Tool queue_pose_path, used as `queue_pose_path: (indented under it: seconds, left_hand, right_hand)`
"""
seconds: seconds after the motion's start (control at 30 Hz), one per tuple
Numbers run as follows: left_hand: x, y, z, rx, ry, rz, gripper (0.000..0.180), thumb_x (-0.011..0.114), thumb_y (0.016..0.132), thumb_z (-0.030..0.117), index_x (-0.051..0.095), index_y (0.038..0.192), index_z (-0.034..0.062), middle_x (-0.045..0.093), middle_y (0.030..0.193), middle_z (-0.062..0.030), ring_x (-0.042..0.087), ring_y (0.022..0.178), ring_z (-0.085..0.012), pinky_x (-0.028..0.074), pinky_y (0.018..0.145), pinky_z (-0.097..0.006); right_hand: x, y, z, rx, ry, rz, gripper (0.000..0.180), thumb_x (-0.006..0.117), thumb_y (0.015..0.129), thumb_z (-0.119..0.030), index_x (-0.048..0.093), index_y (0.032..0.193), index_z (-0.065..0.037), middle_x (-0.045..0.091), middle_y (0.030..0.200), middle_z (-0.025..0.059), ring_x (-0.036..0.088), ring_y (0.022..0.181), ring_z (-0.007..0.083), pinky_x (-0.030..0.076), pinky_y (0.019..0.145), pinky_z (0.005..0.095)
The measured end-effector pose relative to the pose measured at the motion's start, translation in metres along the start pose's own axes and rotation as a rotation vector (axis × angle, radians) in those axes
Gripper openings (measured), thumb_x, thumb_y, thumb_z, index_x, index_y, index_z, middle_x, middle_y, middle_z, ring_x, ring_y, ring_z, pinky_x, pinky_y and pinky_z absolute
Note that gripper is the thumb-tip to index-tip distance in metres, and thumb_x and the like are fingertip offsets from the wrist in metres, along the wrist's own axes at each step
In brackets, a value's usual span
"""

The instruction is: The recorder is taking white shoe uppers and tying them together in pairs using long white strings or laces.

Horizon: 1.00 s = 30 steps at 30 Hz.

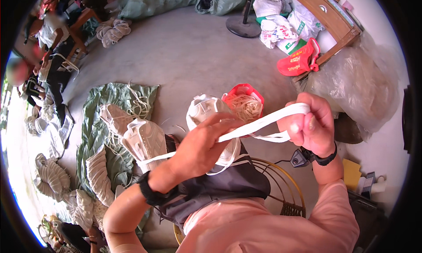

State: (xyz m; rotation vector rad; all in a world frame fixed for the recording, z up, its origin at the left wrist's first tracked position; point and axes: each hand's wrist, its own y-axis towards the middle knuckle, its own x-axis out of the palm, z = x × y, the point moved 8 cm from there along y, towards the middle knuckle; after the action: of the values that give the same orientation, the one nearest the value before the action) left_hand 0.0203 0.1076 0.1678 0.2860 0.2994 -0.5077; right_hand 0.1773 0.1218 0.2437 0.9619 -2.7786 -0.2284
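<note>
Farthest left of the fingers, well apart from them, we see a seated person (61, 72) in dark trousers. Nearer, a ribbed pale bundle (99, 174) lies beside a crumpled green sheet (97, 95). Just left of the left fingers sit two white shoes, the farther one (115, 119) and the nearer one (141, 141); a narrow white cord (160, 157) runs from the nearer shoe to the left hand (198, 147).

That hand shows us its back; its fingertips are hidden, so we cannot tell how they close. Just beyond the left fingers we find another white shoe (204, 107), partly covered by the hand. From the left fingers a flat white lace (263, 121) stretches taut to the right hand (317, 130), its lower strand looping slackly below. Beyond the lace, between both sets of fingers, stands a red tub (257, 95) of pale laces (248, 108).

The right fingers are curled into a fist, pinching the lace. Farther out from them we notice a red shoe-shaped item (299, 64), then a wooden table (338, 24) and a clear plastic bag (360, 86).
</note>
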Motion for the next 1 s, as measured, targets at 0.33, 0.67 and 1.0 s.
queue_pose_path:
  seconds: [0.33, 0.67, 1.0]
  left_hand:
    - [0.029, -0.02, -0.025, -0.436, -0.488, -0.291, 0.039, 0.045, 0.103, 0.034, 0.065, 0.099, 0.001, 0.053, 0.066, 0.0002, 0.048, 0.061, -0.0083, 0.041, 0.059, -0.026]
    - [-0.127, -0.162, -0.03, -0.791, -0.262, 0.191, 0.022, 0.05, 0.096, 0.011, 0.061, 0.107, -0.0054, 0.059, 0.071, -0.0042, 0.043, 0.051, -0.0058, 0.033, 0.046, -0.022]
    - [-0.173, -0.288, -0.036, -1.199, -0.193, 0.413, 0.023, 0.058, 0.095, 0.014, 0.062, 0.108, -0.0038, 0.056, 0.07, -0.0016, 0.044, 0.054, -0.0055, 0.034, 0.047, -0.021]
  right_hand:
    - [-0.049, 0.005, -0.014, -0.206, 0.039, 0.214, 0.022, 0.042, 0.104, -0.03, 0.045, 0.088, -0.014, 0.035, 0.052, -0.0043, 0.03, 0.047, 0.008, 0.026, 0.049, 0.0249]
    - [-0.127, -0.027, 0.044, -0.063, 0.312, 0.429, 0.017, 0.04, 0.104, -0.022, 0.05, 0.098, -0.009, 0.033, 0.059, -0.0055, 0.028, 0.051, 0.0051, 0.026, 0.05, 0.0221]
    - [-0.1, -0.052, 0.103, 0.366, 0.068, 0.146, 0.026, 0.058, 0.096, -0.029, 0.05, 0.084, -0.007, 0.038, 0.05, -0.004, 0.029, 0.041, 0.005, 0.022, 0.043, 0.023]
